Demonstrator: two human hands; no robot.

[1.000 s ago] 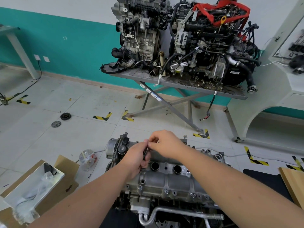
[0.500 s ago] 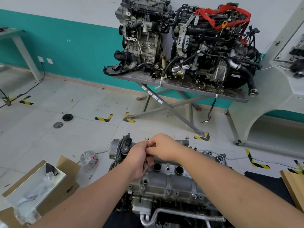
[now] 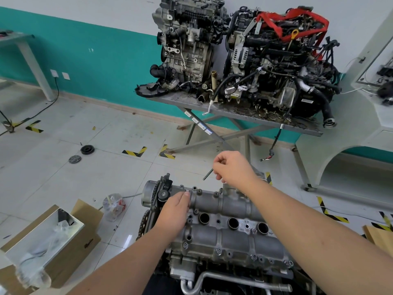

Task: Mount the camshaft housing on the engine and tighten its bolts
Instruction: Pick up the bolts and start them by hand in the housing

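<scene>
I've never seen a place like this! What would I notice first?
Probably the two big dark engines on the grey metal table by the teal wall. Nearer, the silver camshaft housing lies under the left hand, while the right hand pinches a thin dark bolt above it.

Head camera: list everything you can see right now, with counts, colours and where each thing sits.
Camshaft housing: one, grey metal, on the engine at bottom centre.
Bolt: one, dark, pinched in the right hand above the housing.
Engines on stand: two, grey and black, one with a red strap, by the teal wall.
Cardboard box: one, brown, open, bottom left.
Plastic bag: one, clear, on the floor left of the engine.
Round discs: two, dark, on the floor at left.
Left hand: on the housing's left end, fingertips at a bolt head.
Right hand: raised, pinching the bolt.
</scene>
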